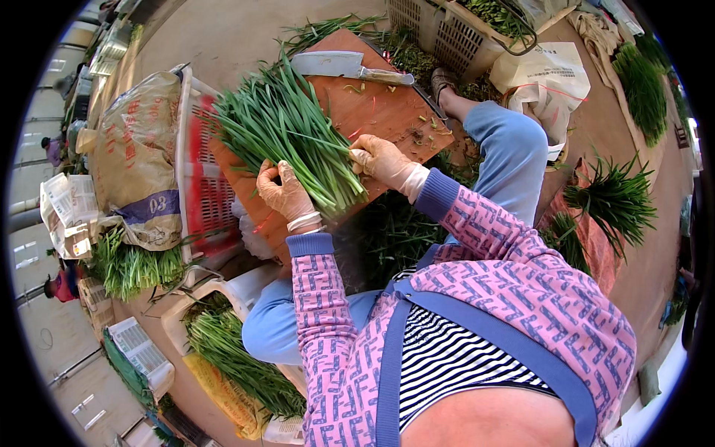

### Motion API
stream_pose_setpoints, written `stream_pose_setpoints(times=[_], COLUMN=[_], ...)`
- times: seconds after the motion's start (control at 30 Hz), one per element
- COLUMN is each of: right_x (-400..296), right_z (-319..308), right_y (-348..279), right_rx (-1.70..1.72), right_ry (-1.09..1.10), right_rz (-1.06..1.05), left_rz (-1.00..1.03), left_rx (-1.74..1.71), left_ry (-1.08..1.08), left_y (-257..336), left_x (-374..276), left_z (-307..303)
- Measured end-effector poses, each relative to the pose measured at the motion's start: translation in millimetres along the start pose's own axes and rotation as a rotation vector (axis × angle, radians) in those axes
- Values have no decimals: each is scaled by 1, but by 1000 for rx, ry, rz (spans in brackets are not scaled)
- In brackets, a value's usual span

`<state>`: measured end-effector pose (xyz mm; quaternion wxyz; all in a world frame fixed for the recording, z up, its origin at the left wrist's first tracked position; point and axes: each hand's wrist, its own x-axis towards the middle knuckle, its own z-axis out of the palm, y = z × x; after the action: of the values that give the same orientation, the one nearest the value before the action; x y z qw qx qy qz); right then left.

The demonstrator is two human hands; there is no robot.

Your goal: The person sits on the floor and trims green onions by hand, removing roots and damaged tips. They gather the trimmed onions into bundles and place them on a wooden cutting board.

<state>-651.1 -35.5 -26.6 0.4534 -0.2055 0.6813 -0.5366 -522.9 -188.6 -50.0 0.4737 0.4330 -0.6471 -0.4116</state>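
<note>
A loose bunch of long green leaves, which look like garlic chives, lies across a reddish-brown board in front of me, its pale stalk ends towards me. My right hand, in a thin glove, pinches the end of a single chive stalk at the bunch's right side. Against the left side of the bunch, near the cut ends, rests my left hand, also gloved. Its thumb and fingers are bent, and whether they grip any stalks is hidden. A cleaver with a wooden handle lies on the far part of the board.
Left of the board stand a red and white plastic crate and a printed sack. More chives fill a tub by my left knee. A slotted crate stands beyond my right foot. Bundled chives lie at right.
</note>
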Motion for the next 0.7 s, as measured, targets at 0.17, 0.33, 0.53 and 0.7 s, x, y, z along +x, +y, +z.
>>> stream_pose_setpoints(times=[0.17,0.33,0.53,0.7], right_x=[-4,-11,-63,-55], right_z=[3,6,-15,-61], right_y=[-8,-6,-2,16], right_rx=[-484,-570,-410,-83], right_ry=[159,248,-75,-9], right_rz=[-148,-438,-249,-107], left_rz=[488,677,528,524], left_rx=[261,532,377,209], left_ry=[112,-680,-705,-697], left_y=[27,34,14,21], left_x=[-1,11,17,20], left_z=[7,17,16,5])
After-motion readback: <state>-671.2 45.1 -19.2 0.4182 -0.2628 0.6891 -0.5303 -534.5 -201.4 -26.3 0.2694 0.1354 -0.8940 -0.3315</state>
